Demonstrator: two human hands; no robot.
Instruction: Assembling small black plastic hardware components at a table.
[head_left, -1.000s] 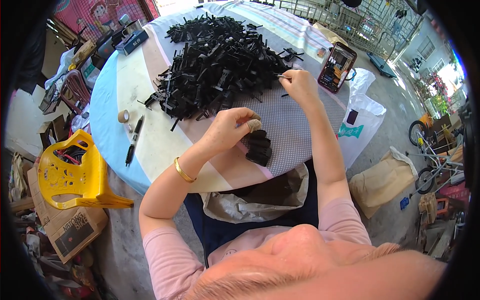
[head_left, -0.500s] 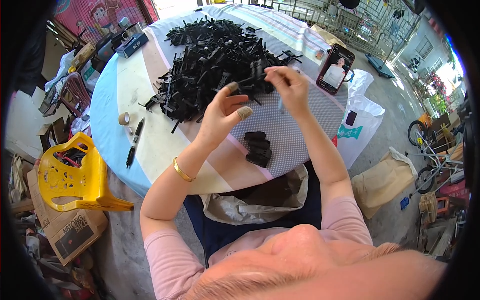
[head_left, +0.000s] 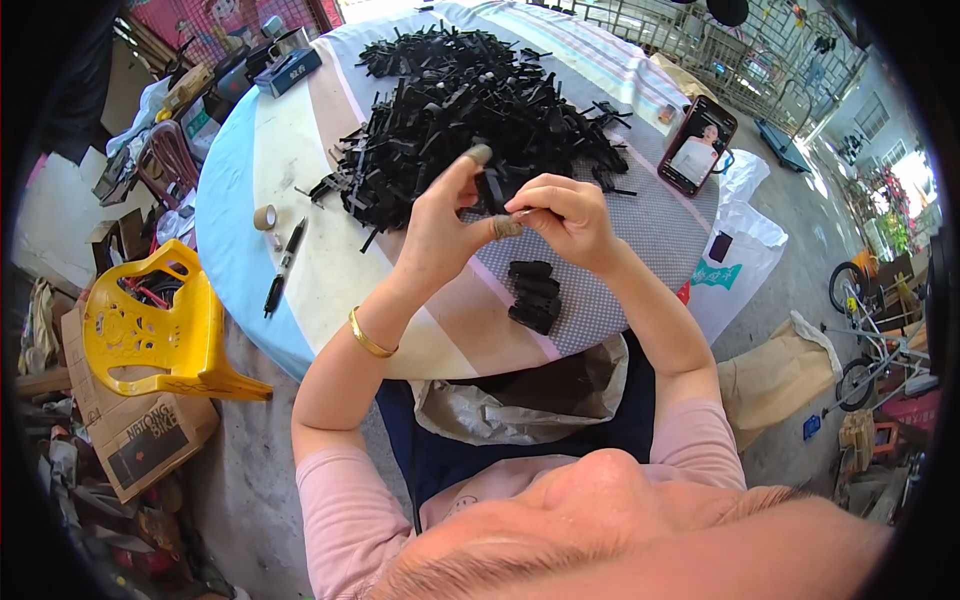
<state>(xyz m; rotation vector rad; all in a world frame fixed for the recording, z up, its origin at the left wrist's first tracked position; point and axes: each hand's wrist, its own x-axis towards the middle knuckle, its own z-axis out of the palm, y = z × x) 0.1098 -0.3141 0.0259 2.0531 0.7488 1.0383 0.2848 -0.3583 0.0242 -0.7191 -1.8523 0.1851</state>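
Above the near edge of a big heap of black plastic parts [head_left: 450, 120], my two hands meet. My left hand [head_left: 440, 230], with tape on its thumb and forefinger, grips a black plastic part [head_left: 490, 190] between those two fingers. Against the tip of the left thumb, my right hand [head_left: 575, 218] is closed in a pinch; what sits in that pinch is too small to make out. A short row of black blocks [head_left: 535, 297] lies on the cloth nearer to me, below the hands.
The round table wears a striped cloth [head_left: 285, 170]. A pen [head_left: 285, 268] and tape roll [head_left: 264, 217] lie left. A phone [head_left: 697, 147] leans upright at right, by a white bag [head_left: 745, 230]. An open sack [head_left: 470, 415] is at my lap; a yellow chair [head_left: 150, 330] stands left.
My hands have come together, the right moving down and inward to the left thumb. The left fingers have closed on a black part. The whole view has shifted slightly.
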